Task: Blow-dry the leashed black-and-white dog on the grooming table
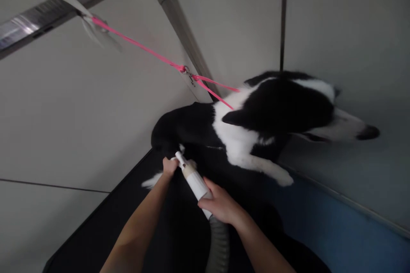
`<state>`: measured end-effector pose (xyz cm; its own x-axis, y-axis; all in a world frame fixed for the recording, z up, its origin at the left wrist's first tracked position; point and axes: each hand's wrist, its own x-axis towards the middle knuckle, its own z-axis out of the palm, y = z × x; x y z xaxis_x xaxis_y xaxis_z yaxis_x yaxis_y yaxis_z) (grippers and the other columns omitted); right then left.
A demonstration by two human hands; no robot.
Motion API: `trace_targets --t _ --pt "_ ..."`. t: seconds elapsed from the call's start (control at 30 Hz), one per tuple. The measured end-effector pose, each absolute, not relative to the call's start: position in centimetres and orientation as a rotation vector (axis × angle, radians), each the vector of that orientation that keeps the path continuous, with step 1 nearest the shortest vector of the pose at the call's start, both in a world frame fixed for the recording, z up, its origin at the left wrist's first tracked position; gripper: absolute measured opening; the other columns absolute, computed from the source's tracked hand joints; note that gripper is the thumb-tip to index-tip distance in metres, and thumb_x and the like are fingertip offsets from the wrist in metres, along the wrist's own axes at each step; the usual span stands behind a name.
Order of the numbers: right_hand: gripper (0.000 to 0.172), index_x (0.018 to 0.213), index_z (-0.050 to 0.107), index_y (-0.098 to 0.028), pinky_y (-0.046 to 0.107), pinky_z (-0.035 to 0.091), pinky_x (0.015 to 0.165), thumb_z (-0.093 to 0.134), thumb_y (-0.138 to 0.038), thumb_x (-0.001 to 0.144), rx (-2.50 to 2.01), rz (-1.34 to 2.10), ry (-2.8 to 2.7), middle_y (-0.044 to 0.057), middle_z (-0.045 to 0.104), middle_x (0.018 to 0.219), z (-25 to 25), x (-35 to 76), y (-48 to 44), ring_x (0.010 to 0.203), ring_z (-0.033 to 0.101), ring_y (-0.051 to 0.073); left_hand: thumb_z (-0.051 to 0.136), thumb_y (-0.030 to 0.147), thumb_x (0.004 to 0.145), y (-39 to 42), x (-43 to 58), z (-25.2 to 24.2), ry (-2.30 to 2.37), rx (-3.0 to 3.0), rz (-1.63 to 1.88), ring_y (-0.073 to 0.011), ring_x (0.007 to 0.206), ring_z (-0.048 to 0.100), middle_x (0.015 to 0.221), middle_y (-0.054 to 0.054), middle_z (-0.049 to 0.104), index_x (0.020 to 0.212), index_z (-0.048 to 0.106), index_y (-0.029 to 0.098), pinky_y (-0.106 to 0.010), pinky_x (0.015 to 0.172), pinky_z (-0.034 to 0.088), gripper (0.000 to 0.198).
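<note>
A black-and-white dog [192, 121] is on a black table top [124, 217], its head turned to the right. My right hand [221, 201] is wrapped round the white handpiece of a blow dryer [196, 184], whose grey ribbed hose [218, 243] runs down toward me. The narrow white nozzle points at the dog's rear, close to my left hand [169, 165]. That hand is closed round a white hind paw of the dog, partly hidden by my fingers and the nozzle. A white tail tip [152, 181] lies beside my left wrist.
A pink leash [137, 45] runs from the dog's neck through a metal clip [188, 74] to a metal bar [41, 19], tied there with a white strip. Pale wall panels [80, 115] rise behind the table. A blue surface [346, 230] lies at lower right.
</note>
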<state>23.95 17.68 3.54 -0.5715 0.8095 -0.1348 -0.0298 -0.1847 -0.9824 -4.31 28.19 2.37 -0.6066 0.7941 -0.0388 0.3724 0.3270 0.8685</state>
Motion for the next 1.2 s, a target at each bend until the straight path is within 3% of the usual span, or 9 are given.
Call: trace_targets --t 0.3,0.47,0.67,0.83,1.0,1.2 --pt "0.049 0.117 0.063 -0.022 0.031 0.045 0.079 0.065 -0.023 0.068 -0.828 1.911 -1.307 0.000 0.069 0.098 2.8 25.3 16.0 0.090 0.061 0.021 0.076 0.007 0.058 23.1 -4.1 7.9 2.329 1.247 0.862 -0.0193 0.062 0.062 0.063 -0.004 0.065 0.066 0.066 0.013 -0.024 0.050 0.044 0.014" --pt "0.048 0.113 0.066 -0.021 0.030 0.045 0.077 0.065 -0.021 0.065 -0.718 2.056 -1.209 -0.001 0.069 0.090 3.4 24.0 15.8 0.086 0.061 0.020 0.073 0.007 0.058 21.9 -4.2 10.5 2.297 1.236 0.764 -0.0179 0.053 0.060 0.061 -0.004 0.066 0.069 0.068 0.013 -0.025 0.046 0.044 0.013" --pt "0.047 0.113 0.063 -0.020 0.030 0.046 0.070 0.061 -0.026 0.067 -0.818 2.081 -1.060 0.001 0.066 0.086 3.6 22.1 15.5 0.078 0.061 0.019 0.075 0.009 0.060 21.6 -3.0 13.3 2.319 1.120 0.880 -0.0193 0.054 0.062 0.063 -0.006 0.067 0.075 0.068 0.010 -0.026 0.047 0.048 0.016" --pt "0.052 0.122 0.057 -0.018 0.034 0.048 0.065 0.056 -0.030 0.071 -0.821 2.166 -1.050 0.003 0.066 0.083 2.8 21.6 15.4 0.068 0.062 0.020 0.075 0.007 0.059 21.5 -3.4 11.4 2.327 1.120 0.865 -0.0211 0.056 0.063 0.063 -0.005 0.067 0.076 0.068 0.011 -0.027 0.048 0.048 0.019" --pt "0.057 0.120 0.064 -0.025 0.032 0.047 0.079 0.066 -0.024 0.063 -0.793 2.136 -1.237 0.000 0.071 0.096 2.3 24.8 15.1 0.088 0.063 0.021 0.077 0.011 0.058 22.4 -5.2 8.4 2.223 1.087 0.916 -0.0178 0.052 0.061 0.062 -0.004 0.066 0.075 0.066 0.012 -0.026 0.048 0.048 0.020" --pt "0.063 0.125 0.063 -0.028 0.030 0.045 0.086 0.070 -0.025 0.062 -0.797 2.137 -1.534 0.000 0.070 0.112 3.0 28.5 14.1 0.102 0.062 0.023 0.070 0.017 0.061 22.8 -6.0 7.2 1.659 0.753 1.063 -0.0166 0.061 0.065 0.071 -0.007 0.069 0.078 0.065 0.011 -0.025 0.058 0.054 0.018"
